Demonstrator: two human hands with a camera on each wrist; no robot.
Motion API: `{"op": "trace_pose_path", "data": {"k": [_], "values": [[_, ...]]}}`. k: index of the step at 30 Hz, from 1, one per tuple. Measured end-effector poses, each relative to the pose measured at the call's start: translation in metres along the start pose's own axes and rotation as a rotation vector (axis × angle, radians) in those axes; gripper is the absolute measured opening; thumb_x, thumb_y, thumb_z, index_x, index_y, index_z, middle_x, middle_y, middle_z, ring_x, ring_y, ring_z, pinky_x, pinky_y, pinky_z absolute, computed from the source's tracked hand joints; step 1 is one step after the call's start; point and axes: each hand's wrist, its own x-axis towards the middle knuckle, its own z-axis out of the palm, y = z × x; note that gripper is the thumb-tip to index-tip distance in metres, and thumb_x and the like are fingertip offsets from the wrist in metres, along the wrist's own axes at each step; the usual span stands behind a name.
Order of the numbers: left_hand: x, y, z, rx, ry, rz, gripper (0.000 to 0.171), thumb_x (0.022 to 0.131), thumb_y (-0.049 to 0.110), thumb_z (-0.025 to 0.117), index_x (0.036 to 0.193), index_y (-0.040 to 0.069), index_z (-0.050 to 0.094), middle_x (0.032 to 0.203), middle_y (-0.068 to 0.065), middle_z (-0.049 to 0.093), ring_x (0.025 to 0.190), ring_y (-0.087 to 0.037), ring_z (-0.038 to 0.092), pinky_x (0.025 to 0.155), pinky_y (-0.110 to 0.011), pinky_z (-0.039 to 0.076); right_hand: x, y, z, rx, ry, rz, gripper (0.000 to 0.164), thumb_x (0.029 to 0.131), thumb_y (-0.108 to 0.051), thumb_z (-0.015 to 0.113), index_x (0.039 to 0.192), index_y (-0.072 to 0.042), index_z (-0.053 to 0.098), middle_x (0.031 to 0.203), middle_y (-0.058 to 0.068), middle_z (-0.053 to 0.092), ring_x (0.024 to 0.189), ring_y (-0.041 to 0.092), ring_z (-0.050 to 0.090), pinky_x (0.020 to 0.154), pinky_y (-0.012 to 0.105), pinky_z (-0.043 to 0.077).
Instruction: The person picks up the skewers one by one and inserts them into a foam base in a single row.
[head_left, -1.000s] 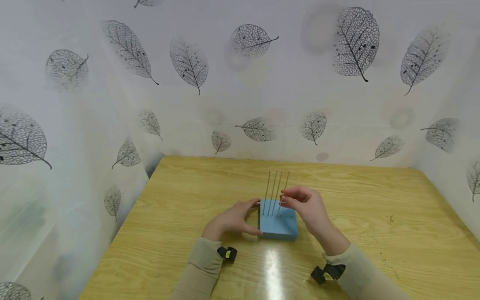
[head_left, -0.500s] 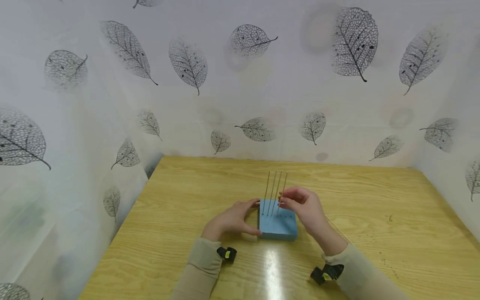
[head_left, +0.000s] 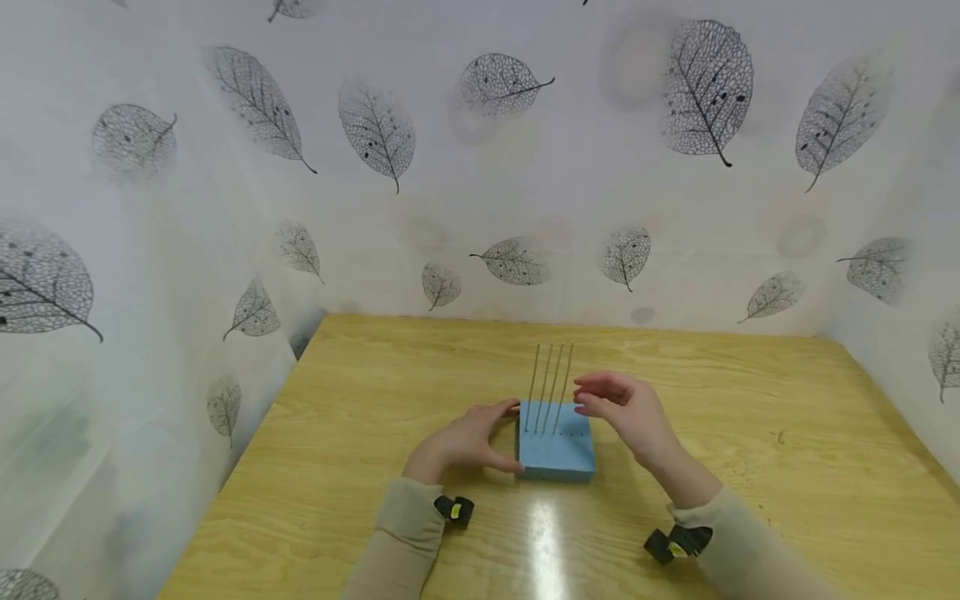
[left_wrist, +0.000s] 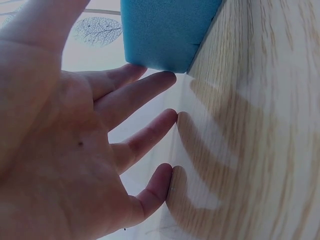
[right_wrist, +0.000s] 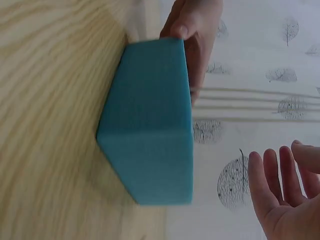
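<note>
A blue foam block (head_left: 557,456) lies flat between the left hand (head_left: 463,440) and right hand (head_left: 633,418); four thin sticks (head_left: 553,387) stand in it.

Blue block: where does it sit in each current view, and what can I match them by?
Head: blue block below and right of centre.
Left wrist: blue block at top centre, cut off by the upper edge.
Right wrist: blue block left of centre, around mid-height.
Shared landmark: the left hand, touching it, visible in all three.
</note>
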Motion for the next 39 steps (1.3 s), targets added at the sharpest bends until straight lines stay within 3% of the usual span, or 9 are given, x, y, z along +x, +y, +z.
{"op": "trace_pose_path", "data": {"k": [11, 13, 19, 21, 33, 39], "values": [[-0.003, 0.0, 0.002, -0.019, 0.0, -0.014, 0.104, 0.078, 0.044, 0.082, 0.158, 0.013, 0.023, 0.155, -0.001, 0.043, 0.147, -0.027, 0.032, 0.122, -0.05, 0.026, -0.008, 0.005, -0.054, -0.176, 0.023, 0.046, 0.041, 0.095, -0.007, 0.065, 0.129, 0.013, 0.054, 0.096, -0.015, 0.069, 0.091, 0.005, 0.069, 0.081, 0.033, 0.062], [-0.003, 0.0, 0.002, -0.015, 0.002, -0.015, 0.104, 0.078, 0.045, 0.082, 0.158, 0.015, 0.023, 0.155, 0.0, 0.043, 0.147, -0.026, 0.032, 0.123, -0.049, 0.025, -0.011, 0.007, -0.063, -0.227, 0.032, 0.054, 0.04, 0.095, -0.008, 0.065, 0.128, 0.011, 0.055, 0.098, -0.009, 0.07, 0.091, 0.005, 0.069, 0.08, 0.034, 0.062], [-0.002, -0.001, 0.003, 0.007, 0.008, -0.017, 0.105, 0.078, 0.047, 0.082, 0.158, 0.015, 0.022, 0.156, 0.001, 0.043, 0.147, -0.026, 0.031, 0.122, -0.05, 0.024, -0.017, 0.015, -0.084, -0.374, 0.035, 0.107, 0.039, 0.096, -0.01, 0.064, 0.13, 0.008, 0.056, 0.111, 0.026, 0.066, 0.09, 0.007, 0.069, 0.078, 0.035, 0.062], [-0.002, -0.001, 0.003, 0.005, 0.008, -0.016, 0.105, 0.078, 0.046, 0.082, 0.158, 0.015, 0.023, 0.155, 0.0, 0.043, 0.147, -0.026, 0.031, 0.122, -0.049, 0.025, -0.017, 0.018, -0.089, -0.405, 0.03, 0.13, 0.038, 0.096, -0.008, 0.063, 0.13, 0.009, 0.056, 0.113, 0.03, 0.064, 0.09, 0.01, 0.07, 0.077, 0.035, 0.062], [-0.003, 0.002, 0.002, 0.007, 0.004, -0.032, 0.104, 0.078, 0.046, 0.082, 0.158, 0.014, 0.023, 0.156, 0.0, 0.042, 0.148, -0.027, 0.03, 0.123, -0.05, 0.024, -0.016, 0.033, -0.106, -0.487, -0.048, 0.267, 0.039, 0.093, -0.003, 0.065, 0.127, 0.012, 0.056, 0.112, 0.031, 0.066, 0.087, 0.024, 0.07, 0.07, 0.033, 0.062], [-0.003, 0.001, 0.001, 0.012, 0.0, -0.023, 0.105, 0.078, 0.045, 0.082, 0.158, 0.013, 0.023, 0.156, 0.0, 0.042, 0.147, -0.027, 0.031, 0.123, -0.05, 0.023, -0.015, 0.034, -0.109, -0.499, -0.08, 0.314, 0.037, 0.092, -0.003, 0.064, 0.124, 0.014, 0.056, 0.103, 0.027, 0.068, 0.079, 0.021, 0.07, 0.064, 0.033, 0.062]]}}
